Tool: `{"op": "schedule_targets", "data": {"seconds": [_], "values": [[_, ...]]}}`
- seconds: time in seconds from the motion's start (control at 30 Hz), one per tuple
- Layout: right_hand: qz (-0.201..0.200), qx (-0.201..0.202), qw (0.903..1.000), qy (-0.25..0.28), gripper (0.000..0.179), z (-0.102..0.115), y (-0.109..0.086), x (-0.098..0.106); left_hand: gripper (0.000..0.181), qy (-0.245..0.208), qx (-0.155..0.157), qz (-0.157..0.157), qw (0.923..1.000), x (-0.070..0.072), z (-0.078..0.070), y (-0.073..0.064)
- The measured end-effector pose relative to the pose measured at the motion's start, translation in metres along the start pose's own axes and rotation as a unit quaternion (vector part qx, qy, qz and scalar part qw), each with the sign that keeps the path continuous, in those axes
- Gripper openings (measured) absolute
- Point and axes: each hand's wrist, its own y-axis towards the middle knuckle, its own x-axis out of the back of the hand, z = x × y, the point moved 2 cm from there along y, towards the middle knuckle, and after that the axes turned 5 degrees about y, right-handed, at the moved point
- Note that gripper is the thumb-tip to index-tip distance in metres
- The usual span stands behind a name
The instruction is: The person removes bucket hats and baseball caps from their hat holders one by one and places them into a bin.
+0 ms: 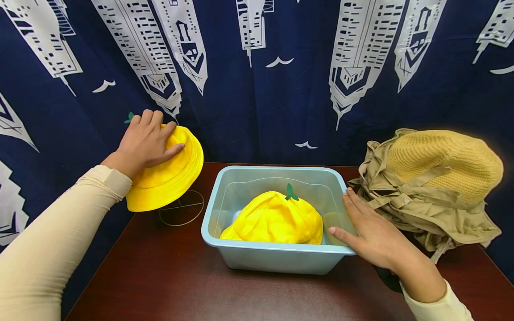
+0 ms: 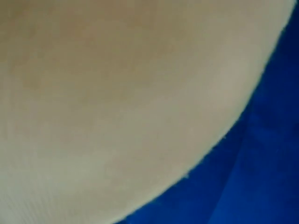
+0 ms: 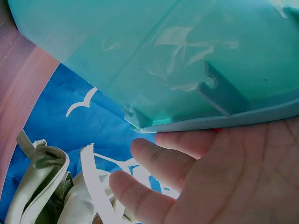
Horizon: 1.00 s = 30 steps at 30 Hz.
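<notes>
My left hand [image 1: 146, 142] grips a yellow bucket hat [image 1: 172, 189] by its crown, fingers over the top and thumb on the near side. A green leaf [image 1: 129, 117] pokes out past the fingers. Below the brim shows the round base of a wire stand [image 1: 192, 204]. Another yellow hat [image 1: 277, 218], with a green leaf sprout on top, lies in a light blue plastic bin [image 1: 281, 261]. The right hand [image 1: 373, 236] rests on the bin's right rim, its fingers extended. Seen from the right wrist, the palm [image 3: 252, 172] is just below the rim.
Right of the bin, a tan cloth hat with straps [image 1: 437, 218] and a yellow knitted hat [image 1: 445, 156] are piled up. Everything stands on a dark red-brown table [image 1: 180, 276]. Behind it hangs a navy curtain [image 1: 289, 111] with white buildings.
</notes>
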Motion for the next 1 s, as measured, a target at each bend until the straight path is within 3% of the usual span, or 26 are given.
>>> {"op": "schedule_targets", "data": {"seconds": [0.3,0.6,0.8,1.0], "values": [[0.001,-0.002,1.0,0.0,0.092,0.0,0.0,-0.001,0.06,0.016,-0.045,-0.056,0.9973,0.028,-0.002,0.012],[0.001,-0.006,1.0,-0.001,0.093,0.0,-0.001,0.0,0.06,0.019,-0.087,-0.136,0.9867,0.062,-0.014,0.024],[-0.003,-0.003,1.0,-0.003,0.094,0.0,-0.001,0.001,0.061,0.015,-0.106,-0.153,0.9824,0.082,-0.026,0.03],[0.001,-0.003,0.9999,-0.011,0.095,0.0,-0.001,0.001,0.062,0.033,-0.137,-0.166,0.976,0.092,-0.039,0.034]]}}
